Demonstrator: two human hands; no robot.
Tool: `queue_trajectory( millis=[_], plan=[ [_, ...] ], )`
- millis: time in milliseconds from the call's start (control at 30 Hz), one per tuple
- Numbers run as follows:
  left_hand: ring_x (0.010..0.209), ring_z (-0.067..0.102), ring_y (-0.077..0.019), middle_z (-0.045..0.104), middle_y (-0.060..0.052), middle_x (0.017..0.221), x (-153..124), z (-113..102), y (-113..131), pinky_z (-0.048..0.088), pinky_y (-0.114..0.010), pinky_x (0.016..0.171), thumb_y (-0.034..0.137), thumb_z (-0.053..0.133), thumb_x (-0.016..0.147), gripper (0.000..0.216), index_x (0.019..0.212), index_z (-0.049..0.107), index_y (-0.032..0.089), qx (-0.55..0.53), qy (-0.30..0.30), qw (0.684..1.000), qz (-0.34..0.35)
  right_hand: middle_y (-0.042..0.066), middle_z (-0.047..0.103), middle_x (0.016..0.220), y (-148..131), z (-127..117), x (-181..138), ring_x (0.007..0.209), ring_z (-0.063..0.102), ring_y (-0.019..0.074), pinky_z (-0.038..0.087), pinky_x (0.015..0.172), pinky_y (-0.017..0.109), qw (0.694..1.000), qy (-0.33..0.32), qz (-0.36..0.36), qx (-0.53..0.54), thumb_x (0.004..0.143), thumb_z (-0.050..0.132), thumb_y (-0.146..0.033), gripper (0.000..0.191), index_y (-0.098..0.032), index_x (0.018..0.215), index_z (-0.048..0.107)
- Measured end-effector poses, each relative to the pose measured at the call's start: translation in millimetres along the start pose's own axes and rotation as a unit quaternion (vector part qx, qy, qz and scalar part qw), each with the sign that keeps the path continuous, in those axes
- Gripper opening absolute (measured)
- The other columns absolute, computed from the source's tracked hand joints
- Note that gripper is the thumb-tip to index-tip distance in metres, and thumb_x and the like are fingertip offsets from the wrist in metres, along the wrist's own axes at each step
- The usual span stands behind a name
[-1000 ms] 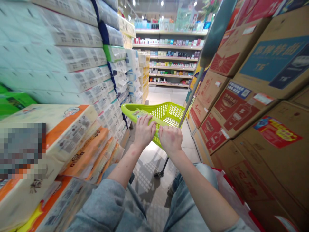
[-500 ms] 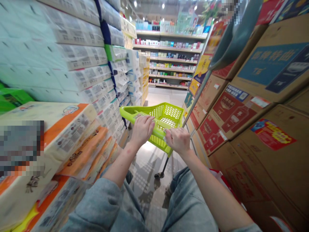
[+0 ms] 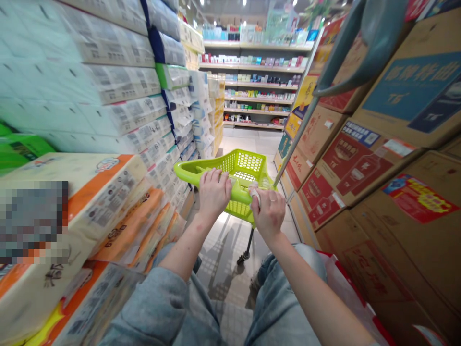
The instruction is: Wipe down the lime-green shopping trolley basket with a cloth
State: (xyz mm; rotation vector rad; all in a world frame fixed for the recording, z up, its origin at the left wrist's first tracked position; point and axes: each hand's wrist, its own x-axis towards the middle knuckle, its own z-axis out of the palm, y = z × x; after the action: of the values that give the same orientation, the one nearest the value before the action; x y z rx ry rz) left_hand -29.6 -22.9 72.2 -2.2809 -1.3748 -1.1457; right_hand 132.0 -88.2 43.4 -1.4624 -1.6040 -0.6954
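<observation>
A lime-green shopping basket on wheels stands in the aisle in front of me. My left hand is closed over its near rim. My right hand is also on the near rim, fingers curled, with a small white thing pinched at the fingertips that I cannot make out. A grey pull handle runs from the basket's right side up past my head.
Stacked tissue packs wall the left side. Cardboard boxes are piled along the right. The tiled aisle floor leads to shelves of goods at the far end. A red-and-white plastic bag lies by my right leg.
The basket has shifted slightly left and away. My right hand moved up along the rim and now pinches something white. The grey handle swung further right.
</observation>
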Motion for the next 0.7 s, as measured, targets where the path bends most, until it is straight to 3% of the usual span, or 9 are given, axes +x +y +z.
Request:
queue_trajectory(
  millis=[100, 267, 400, 500, 700],
  plan=[
    [0.12, 0.047, -0.0275, 0.06, -0.013, 0.118, -1, 1, 2, 0.029, -0.046, 0.105, 0.032, 0.033, 0.093, 0.038, 0.113, 0.061, 0.016, 0.022, 0.0, 1.0, -0.007, 0.009, 0.062, 0.081, -6, 0, 4, 0.082, 0.054, 0.0219, 0.037, 0.079, 0.036, 0.999, -0.027, 0.016, -0.035, 0.093, 0.04, -0.031, 0.027, -0.017, 0.091, 0.063],
    [0.121, 0.048, -0.0281, 0.06, -0.015, 0.12, -2, 4, 6, 0.03, -0.046, 0.105, 0.032, 0.033, 0.093, 0.039, 0.115, 0.06, 0.014, 0.047, -0.001, 0.999, -0.014, 0.011, 0.066, 0.073, -17, 0, 35, 0.071, 0.061, 0.0201, 0.038, 0.069, 0.032, 0.977, -0.162, 0.062, -0.128, 0.093, 0.037, -0.032, 0.037, -0.014, 0.077, 0.065],
    [0.122, 0.048, -0.0281, 0.061, -0.014, 0.119, -4, 3, 7, 0.031, -0.046, 0.104, 0.032, 0.037, 0.092, 0.037, 0.118, 0.057, 0.015, 0.034, 0.01, 0.999, -0.013, 0.013, 0.069, 0.071, -27, 1, 52, 0.066, 0.064, 0.0206, 0.038, 0.062, 0.03, 0.955, -0.242, 0.108, -0.136, 0.092, 0.035, -0.031, 0.041, -0.011, 0.076, 0.068],
    [0.125, 0.046, -0.027, 0.06, -0.012, 0.122, -7, 2, 7, 0.03, -0.046, 0.105, 0.032, 0.039, 0.092, 0.032, 0.115, 0.055, 0.016, 0.016, 0.028, 0.999, 0.0, 0.012, 0.07, 0.073, -29, 2, 53, 0.066, 0.065, 0.0207, 0.038, 0.06, 0.029, 0.954, -0.247, 0.115, -0.125, 0.093, 0.034, -0.033, 0.043, -0.012, 0.078, 0.069],
    [0.138, 0.029, -0.0274, 0.05, -0.013, 0.135, -15, -5, 6, 0.023, -0.054, 0.11, 0.029, 0.042, 0.091, 0.016, 0.086, 0.052, 0.018, -0.005, 0.054, 0.998, 0.045, 0.009, 0.071, 0.075, -18, 2, 46, 0.066, 0.064, 0.019, 0.035, 0.059, 0.027, 0.961, -0.237, 0.083, -0.115, 0.094, 0.029, -0.037, 0.048, -0.016, 0.079, 0.07]
  ],
)
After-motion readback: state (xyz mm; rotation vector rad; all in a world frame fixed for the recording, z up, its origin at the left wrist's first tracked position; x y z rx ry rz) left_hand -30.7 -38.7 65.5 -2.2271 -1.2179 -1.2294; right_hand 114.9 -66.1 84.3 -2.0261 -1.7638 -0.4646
